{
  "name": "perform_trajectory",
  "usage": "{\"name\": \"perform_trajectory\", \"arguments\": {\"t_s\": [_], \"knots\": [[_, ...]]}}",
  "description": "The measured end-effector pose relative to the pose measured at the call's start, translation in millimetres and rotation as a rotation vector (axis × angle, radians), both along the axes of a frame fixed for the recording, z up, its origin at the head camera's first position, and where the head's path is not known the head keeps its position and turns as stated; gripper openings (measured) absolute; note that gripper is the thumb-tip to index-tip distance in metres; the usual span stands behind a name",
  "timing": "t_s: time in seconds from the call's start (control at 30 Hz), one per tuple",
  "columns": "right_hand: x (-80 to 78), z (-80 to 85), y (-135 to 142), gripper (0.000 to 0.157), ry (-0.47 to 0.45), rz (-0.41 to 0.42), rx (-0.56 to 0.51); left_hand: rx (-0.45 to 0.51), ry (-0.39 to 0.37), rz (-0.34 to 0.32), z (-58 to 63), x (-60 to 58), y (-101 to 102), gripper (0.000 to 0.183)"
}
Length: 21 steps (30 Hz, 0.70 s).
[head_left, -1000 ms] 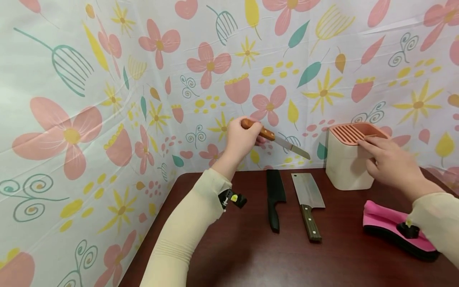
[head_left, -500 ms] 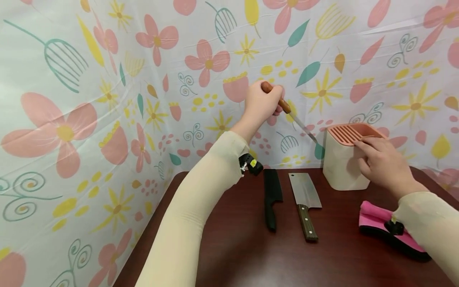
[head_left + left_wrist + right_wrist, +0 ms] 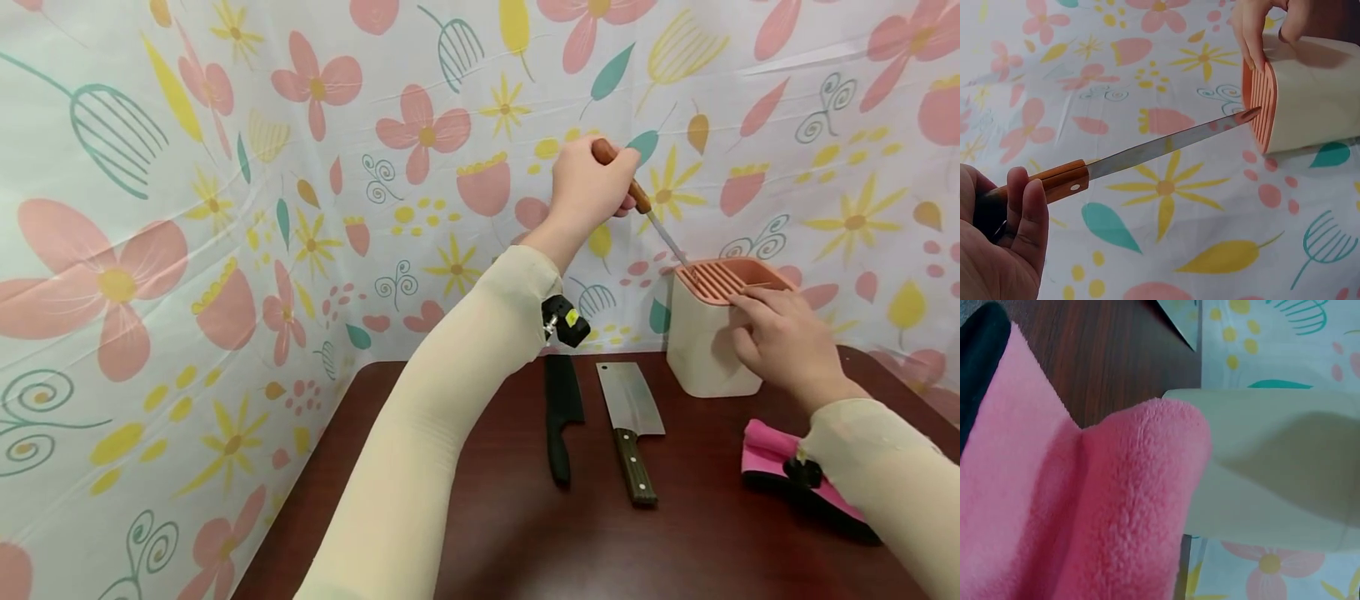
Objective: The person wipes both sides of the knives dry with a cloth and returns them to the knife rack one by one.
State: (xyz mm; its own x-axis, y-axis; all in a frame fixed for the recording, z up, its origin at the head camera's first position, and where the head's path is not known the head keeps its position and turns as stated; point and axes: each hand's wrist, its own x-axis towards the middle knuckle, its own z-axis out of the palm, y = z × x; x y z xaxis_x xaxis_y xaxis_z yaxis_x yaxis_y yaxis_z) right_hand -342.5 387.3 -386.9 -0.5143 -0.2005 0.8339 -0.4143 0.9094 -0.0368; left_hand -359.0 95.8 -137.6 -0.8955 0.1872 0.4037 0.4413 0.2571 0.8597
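My left hand grips the wooden handle of a narrow-bladed knife above the table. The blade slants down to the right, its tip at the slotted top of a cream knife block with an orange rim. In the left wrist view, the tip meets the slots at the block's end; how deep it sits is hard to tell. My right hand rests on the block's front edge, fingers extended over the rim, thumb against the wall. The right wrist view hides that hand.
On the dark table lie a black knife and a cleaver with a wooden handle. A pink and black fabric item sits under the right wrist. Behind stands a flower-print curtain.
My left hand has risen and moved right with the knife, tilting it steeper until the tip came to the slots. The right hand has stayed on the block.
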Motion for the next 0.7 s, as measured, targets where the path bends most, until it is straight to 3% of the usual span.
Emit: {"name": "perform_trajectory", "arguments": {"t_s": [0.23,0.7], "knots": [[-0.5,-1.2,-3,0.042,0.005,-0.009,-0.014,-0.066,-0.003,0.043,-1.8,-1.2,12,0.016],[-0.4,0.1,-5,0.044,0.013,-0.022,-0.025,-0.094,-0.027,0.056,5.0,3.9,11,0.012]]}}
